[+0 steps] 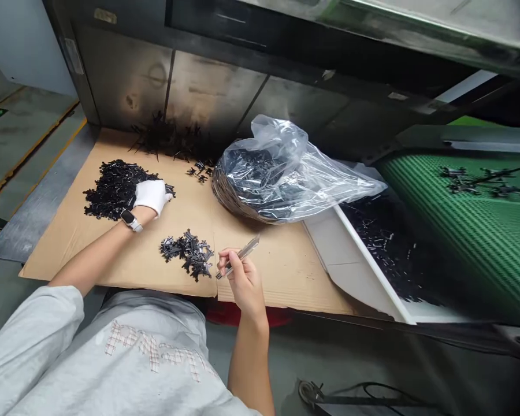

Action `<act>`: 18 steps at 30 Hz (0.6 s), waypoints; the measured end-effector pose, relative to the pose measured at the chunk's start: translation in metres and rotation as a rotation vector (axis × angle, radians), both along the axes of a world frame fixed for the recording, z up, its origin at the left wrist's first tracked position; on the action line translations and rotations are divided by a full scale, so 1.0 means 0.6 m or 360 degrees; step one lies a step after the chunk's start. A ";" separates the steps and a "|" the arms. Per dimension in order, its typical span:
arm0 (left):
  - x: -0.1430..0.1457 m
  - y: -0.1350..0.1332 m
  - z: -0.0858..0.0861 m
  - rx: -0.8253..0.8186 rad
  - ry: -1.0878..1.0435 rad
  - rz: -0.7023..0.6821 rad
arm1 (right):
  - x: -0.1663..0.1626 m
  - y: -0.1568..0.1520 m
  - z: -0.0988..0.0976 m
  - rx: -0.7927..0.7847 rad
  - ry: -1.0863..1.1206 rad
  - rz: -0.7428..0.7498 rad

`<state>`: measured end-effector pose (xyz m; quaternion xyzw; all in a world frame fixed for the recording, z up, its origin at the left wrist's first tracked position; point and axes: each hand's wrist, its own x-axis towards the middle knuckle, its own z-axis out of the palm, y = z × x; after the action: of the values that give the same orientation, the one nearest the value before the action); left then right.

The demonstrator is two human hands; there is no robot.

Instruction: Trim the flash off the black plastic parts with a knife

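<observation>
My left hand (151, 195), in a white glove with a watch at the wrist, is at the right edge of a large pile of small black plastic parts (112, 188). Its fingers curl downward; what they hold, if anything, is hidden under the hand. A thin, silvery utility knife (248, 248) is gripped in my bare right hand (244, 278), its tip pointing up and to the right. Between my hands, nearer to me, lies a smaller heap of the black parts (189, 254) on the cardboard (281, 271).
Behind my right hand sits a round container (225, 196) of black parts, draped with a clear plastic bag (325, 179). Branched black pieces (160, 136) lie at the back by the metal panels. To the right are a white-edged tray (372, 266) of black parts and a green conveyor belt (472, 231).
</observation>
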<state>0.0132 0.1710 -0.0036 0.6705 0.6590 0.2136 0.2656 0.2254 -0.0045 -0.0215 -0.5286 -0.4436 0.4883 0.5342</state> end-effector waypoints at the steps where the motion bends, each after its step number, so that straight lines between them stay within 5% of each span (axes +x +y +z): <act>1: 0.002 0.006 -0.004 0.0009 0.0053 0.0020 | 0.000 -0.002 -0.004 -0.0005 0.0005 -0.0002; 5: -0.010 0.012 -0.005 0.0049 0.0176 -0.0004 | 0.008 -0.014 -0.012 -0.0016 0.0039 -0.0018; 9: -0.014 -0.030 0.027 0.0088 0.0051 -0.0219 | 0.008 -0.015 0.001 0.0003 0.0082 -0.0035; 13: 0.003 -0.116 0.072 -0.0095 -0.0653 -0.0462 | -0.022 0.008 0.039 0.0040 0.0093 -0.0025; 18: 0.019 -0.183 0.095 -0.0239 -0.0931 -0.0441 | -0.069 0.037 0.068 0.0136 0.0143 0.0100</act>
<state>0.0244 0.0612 0.0536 0.6424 0.4713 0.3098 0.5188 0.1842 0.0175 0.0194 -0.4687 -0.4561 0.5086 0.5600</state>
